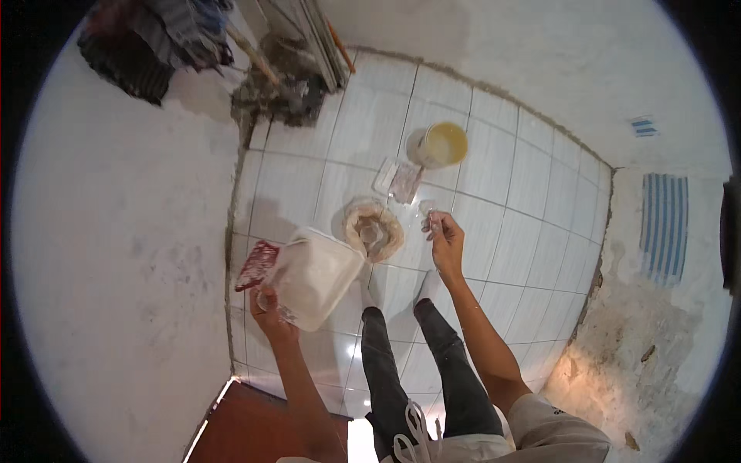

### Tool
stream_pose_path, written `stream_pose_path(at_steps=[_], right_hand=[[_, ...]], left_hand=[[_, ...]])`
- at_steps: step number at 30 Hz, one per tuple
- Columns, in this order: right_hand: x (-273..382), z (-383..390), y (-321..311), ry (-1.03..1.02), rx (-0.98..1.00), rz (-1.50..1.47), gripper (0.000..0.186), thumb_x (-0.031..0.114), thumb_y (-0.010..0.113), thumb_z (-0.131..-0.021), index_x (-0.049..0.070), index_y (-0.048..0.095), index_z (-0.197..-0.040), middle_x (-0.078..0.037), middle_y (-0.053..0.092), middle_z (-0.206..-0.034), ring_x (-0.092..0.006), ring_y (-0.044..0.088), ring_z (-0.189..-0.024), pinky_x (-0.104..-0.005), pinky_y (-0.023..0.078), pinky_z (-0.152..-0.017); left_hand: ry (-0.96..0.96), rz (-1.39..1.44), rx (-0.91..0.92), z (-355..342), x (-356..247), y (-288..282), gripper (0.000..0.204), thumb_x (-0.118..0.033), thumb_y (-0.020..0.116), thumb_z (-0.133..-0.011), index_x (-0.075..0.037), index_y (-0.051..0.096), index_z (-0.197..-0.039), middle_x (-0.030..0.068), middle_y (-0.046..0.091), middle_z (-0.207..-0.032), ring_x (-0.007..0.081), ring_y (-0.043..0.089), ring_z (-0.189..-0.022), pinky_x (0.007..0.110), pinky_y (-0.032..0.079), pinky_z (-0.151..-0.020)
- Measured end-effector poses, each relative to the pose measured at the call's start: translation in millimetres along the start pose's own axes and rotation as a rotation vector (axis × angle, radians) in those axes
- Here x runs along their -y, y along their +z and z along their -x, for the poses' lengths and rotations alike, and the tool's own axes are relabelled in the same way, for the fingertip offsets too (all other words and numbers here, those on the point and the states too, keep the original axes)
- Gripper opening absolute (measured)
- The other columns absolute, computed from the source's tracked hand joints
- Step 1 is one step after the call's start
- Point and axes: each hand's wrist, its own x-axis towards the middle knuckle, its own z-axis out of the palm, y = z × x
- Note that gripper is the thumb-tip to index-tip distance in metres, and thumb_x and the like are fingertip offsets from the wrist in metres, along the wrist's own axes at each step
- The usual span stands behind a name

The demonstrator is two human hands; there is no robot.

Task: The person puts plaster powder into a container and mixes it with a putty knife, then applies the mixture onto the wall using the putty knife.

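My left hand is closed on the edge of a white rectangular tray, which is tilted and smeared with pale residue. A dark red, white-streaked piece lies against the tray's far left corner, just beyond my fingers; its kind is unclear. My right hand hovers over the tiles with its fingers pinched together. A small translucent whitish thing shows at those fingertips, too blurred to name. Between my hands stands an open bag with a rolled-down rim, a clear cup inside it.
Beyond the bag, a bucket with a yellowish inside stands on the tiled floor. Beside it lies a flat white and pinkish rectangular piece. Dark cloths hang at upper left, above poles and rubble. Walls enclose the floor.
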Motion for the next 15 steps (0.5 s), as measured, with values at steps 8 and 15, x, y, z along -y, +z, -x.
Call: stream_pose_path(at_steps=[8, 15], right_hand=[[-229, -96, 36, -0.075, 0.236, 0.646, 0.035, 0.01, 0.063, -0.085, -0.002, 0.056, -0.117, -0.024, 0.06, -0.116, -0.035, 0.061, -0.108, -0.0451, 0.049, -0.09], [-319, -118, 120, -0.057, 0.243, 1.122, 0.05, 0.023, 0.066, -0.084, 0.006, 0.049, -0.128, -0.027, 0.046, -0.133, -0.044, 0.051, -0.117, -0.0497, 0.044, -0.096]], left_hand=[[0.093, 0.173, -0.079, -72, 102, 26, 0.045, -0.019, 0.062, -0.092, -0.002, 0.041, -0.128, 0.0182, 0.054, -0.13, 0.0312, 0.054, -0.119, 0.048, 0.049, -0.1], [0.195, 0.053, -0.214, -84, 161, -33, 0.042, -0.006, 0.058, -0.091, -0.009, 0.044, -0.131, 0.0114, 0.057, -0.129, 0.0298, 0.054, -0.12, 0.048, 0.046, -0.104]])
